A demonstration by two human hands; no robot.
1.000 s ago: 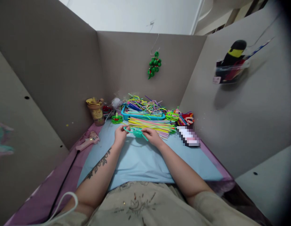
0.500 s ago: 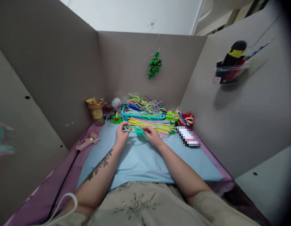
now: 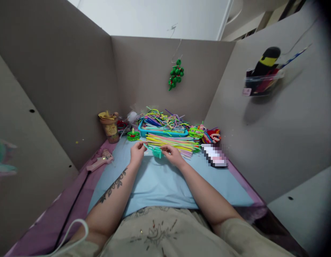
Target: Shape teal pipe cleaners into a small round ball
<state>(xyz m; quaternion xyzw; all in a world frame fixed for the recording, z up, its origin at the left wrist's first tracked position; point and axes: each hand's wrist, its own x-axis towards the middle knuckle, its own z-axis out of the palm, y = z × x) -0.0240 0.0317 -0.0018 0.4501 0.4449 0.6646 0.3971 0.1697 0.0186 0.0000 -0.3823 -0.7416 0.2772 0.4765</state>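
Note:
Between my two hands, above the blue sheet [image 3: 165,182], is a small woven piece of turquoise pipe cleaners [image 3: 156,152]. My left hand [image 3: 137,152] pinches a loose turquoise strand that runs out from its upper left. Closed at the right edge of the piece, my right hand [image 3: 172,155] grips it with thumb and fingertips. Just beyond the hands lies a row of straight pipe cleaners [image 3: 173,142] in yellow, pink and pale green.
A blue tray [image 3: 165,134] heaped with pipe cleaners stands at the back. On the left are a glue gun [image 3: 101,161], a tumbler [image 3: 110,128] and a green pipe-cleaner figure [image 3: 133,135]. A pixelated phone-like object [image 3: 215,155] lies right. Grey panels surround the table.
The turquoise piece has turned and dropped slightly. A strand that stuck out toward the lower right no longer shows there. My left hand has shifted slightly left.

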